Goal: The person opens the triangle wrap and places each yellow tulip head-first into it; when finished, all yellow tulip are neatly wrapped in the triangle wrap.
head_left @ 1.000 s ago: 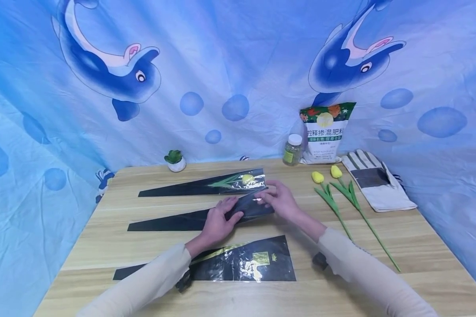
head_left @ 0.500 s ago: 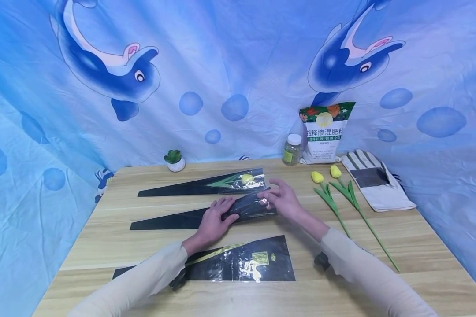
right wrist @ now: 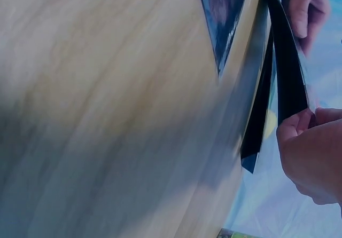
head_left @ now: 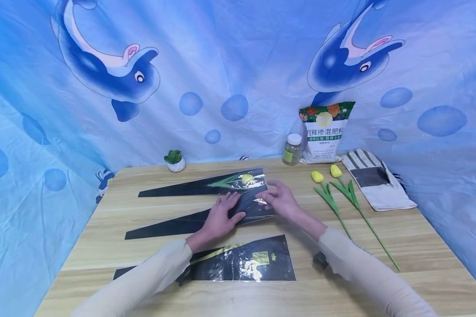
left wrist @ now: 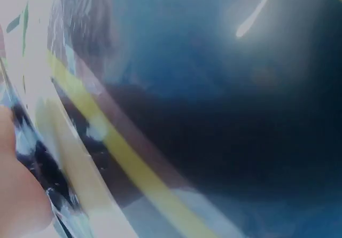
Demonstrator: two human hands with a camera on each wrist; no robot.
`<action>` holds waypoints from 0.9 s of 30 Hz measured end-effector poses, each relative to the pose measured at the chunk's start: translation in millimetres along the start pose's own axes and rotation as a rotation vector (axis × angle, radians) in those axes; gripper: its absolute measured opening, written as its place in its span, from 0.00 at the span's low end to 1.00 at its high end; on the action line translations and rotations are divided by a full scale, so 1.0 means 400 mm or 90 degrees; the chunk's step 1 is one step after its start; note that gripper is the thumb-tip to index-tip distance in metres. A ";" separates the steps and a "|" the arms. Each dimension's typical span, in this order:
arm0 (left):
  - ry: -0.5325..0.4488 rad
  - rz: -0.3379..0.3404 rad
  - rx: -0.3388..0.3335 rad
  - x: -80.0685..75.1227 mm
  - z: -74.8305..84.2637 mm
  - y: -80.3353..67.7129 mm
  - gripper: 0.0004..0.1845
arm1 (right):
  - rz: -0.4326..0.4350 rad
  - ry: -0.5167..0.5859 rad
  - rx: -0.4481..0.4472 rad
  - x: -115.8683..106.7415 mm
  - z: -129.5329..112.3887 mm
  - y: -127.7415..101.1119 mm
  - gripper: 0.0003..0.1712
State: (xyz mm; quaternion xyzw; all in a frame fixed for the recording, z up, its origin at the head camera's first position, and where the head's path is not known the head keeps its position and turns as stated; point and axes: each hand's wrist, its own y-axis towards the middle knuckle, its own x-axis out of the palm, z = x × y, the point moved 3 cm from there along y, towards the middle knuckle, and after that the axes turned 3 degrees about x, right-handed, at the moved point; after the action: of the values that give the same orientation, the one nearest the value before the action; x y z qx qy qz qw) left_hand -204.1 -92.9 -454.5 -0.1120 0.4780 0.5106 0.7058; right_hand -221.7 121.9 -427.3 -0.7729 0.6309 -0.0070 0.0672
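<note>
The backdrop (head_left: 238, 66) is blue with darker bubbles and navy-and-white dolphins at upper left and upper right. The desk (head_left: 400, 246) is pale wood grain. The flower sleeves (head_left: 174, 225) are black, the lowest carrying a gold stripe and emblem. The tulips (head_left: 317, 177) are yellow with green stems; the glove (head_left: 374, 185) is white and grey.

Black tapered sleeve (head_left: 206, 218) — flat, mid-table, wide end right

A fertiliser bag (head_left: 326, 132) standing at the far edge of the tabletop (head_left: 400, 246) carries large white Chinese characters on a green band, reading 控释掺混肥料; the smaller lines beneath are too small to make out. The label on the small bottle (head_left: 292, 149) beside it and the gold emblem on the black flower sleeve (head_left: 246, 264) near the front edge cannot be read.
</note>
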 end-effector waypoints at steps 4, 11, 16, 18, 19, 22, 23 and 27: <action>-0.004 0.008 0.008 0.010 0.002 -0.002 0.30 | -0.009 0.005 0.001 0.005 -0.001 -0.003 0.37; -0.007 0.020 0.028 0.015 0.006 0.001 0.28 | 0.018 -0.080 -0.018 -0.026 0.000 -0.006 0.34; -0.009 0.028 0.048 0.014 0.003 0.002 0.26 | 0.063 -0.134 -0.027 -0.099 -0.013 -0.019 0.31; -0.003 0.032 0.051 0.014 0.001 0.003 0.25 | 0.080 -0.142 -0.025 -0.138 -0.020 -0.029 0.31; -0.002 0.033 0.052 0.014 0.000 0.002 0.25 | 0.089 -0.153 -0.023 -0.158 -0.024 -0.035 0.31; 0.000 0.037 0.054 0.014 0.000 0.002 0.25 | 0.121 -0.177 -0.032 -0.223 -0.031 -0.052 0.29; 0.001 0.037 0.055 0.014 0.000 0.002 0.25 | 0.134 -0.195 -0.039 -0.246 -0.032 -0.058 0.29; -0.003 0.037 0.059 0.013 0.002 0.001 0.25 | 0.180 -0.278 -0.050 -0.332 -0.032 -0.080 0.27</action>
State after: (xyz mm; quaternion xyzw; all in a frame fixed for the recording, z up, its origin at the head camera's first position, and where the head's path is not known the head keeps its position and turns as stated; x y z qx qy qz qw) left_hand -203.9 -89.1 -458.2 -0.0642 0.5027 0.5082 0.6964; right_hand -218.8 256.4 -401.1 -0.6622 0.7031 0.1937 0.1724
